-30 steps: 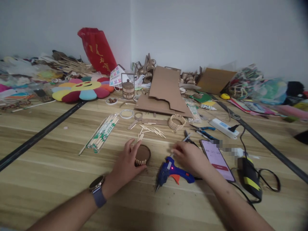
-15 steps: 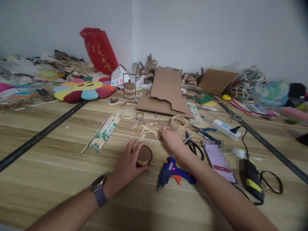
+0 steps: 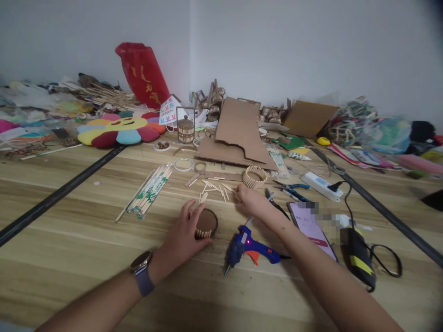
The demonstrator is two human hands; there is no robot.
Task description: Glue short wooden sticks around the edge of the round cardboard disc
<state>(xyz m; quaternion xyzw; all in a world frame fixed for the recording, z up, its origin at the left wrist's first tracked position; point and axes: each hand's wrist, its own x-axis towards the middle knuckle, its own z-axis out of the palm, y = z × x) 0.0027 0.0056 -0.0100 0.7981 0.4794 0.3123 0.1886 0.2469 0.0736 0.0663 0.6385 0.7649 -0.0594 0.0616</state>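
Note:
My left hand (image 3: 185,233) is curved around the left side of a round brown disc (image 3: 206,222), which has short sticks standing along its near edge; thumb and fingers grip it. Beyond the disc, short cut sticks (image 3: 211,186) lie scattered. My right hand (image 3: 246,199) is closed beside the right end of these sticks, and what its fingertips hold is too small to make out. A blue glue gun (image 3: 249,246) with a red light lies below the right hand. Behind that hand stands a ring of sticks (image 3: 255,177).
Bagged sticks (image 3: 150,191) lie at left. Scissors (image 3: 273,200), pliers (image 3: 292,186), a phone (image 3: 308,226) and a power strip (image 3: 321,186) lie at right. Cardboard sheets (image 3: 237,133), a flower cushion (image 3: 124,129) and a lidded stick bucket (image 3: 186,130) are farther back.
My right hand has shifted slightly right and toward me, away from the loose sticks. My left hand stays on the disc. The view has shifted slightly.

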